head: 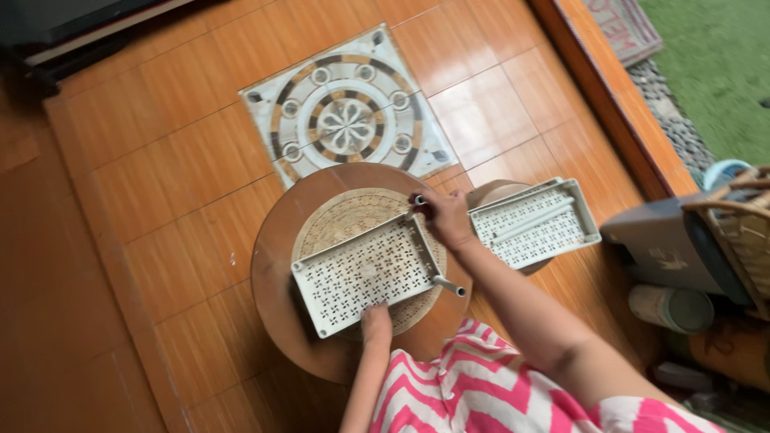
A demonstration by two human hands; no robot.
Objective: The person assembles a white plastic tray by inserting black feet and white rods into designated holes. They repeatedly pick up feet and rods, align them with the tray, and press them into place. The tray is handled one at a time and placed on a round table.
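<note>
A grey perforated plastic shelf panel (365,273) lies flat on a round wooden table (273,265), over a woven round mat (345,212). My left hand (376,322) presses on the panel's near edge. At the panel's far right corner, my right hand (443,216) is closed around a short grey tube (417,200). Another grey tube (449,285) sticks out of the near right corner.
A second perforated grey panel (536,222) with loose tubes rests on a small stool to the right. The floor has brown tiles with one patterned tile (345,108). A grey box (666,248), a wicker basket (742,224) and a roll stand at the right.
</note>
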